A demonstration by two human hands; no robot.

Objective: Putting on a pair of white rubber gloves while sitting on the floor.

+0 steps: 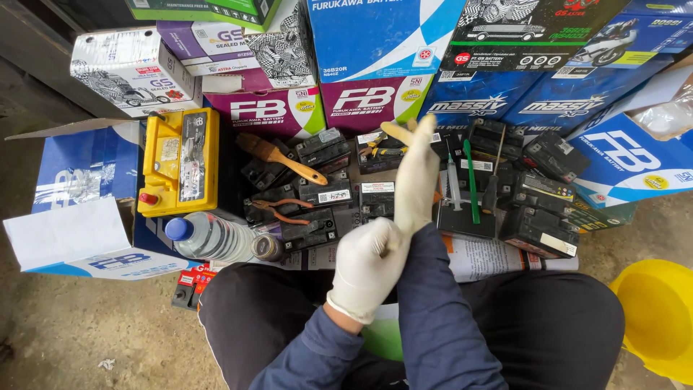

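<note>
Tugging a thin white latex glove (417,170) over the right hand, left hand (368,263) fingers apparently pinching its cuff.

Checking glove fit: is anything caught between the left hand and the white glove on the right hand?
Nothing visible: the gloved left hand directly grasps the cuff of the white rubber glove on the right hand.

Cramped workshop corner on a bare floor

A grey, stained concrete floor (65,332) lies under flat daylight; a wall of stacked printed cardboard boxes (375,43) in blue, purple, white and black closes the back, and a dark metal beam (43,50) slants at upper left.
</note>
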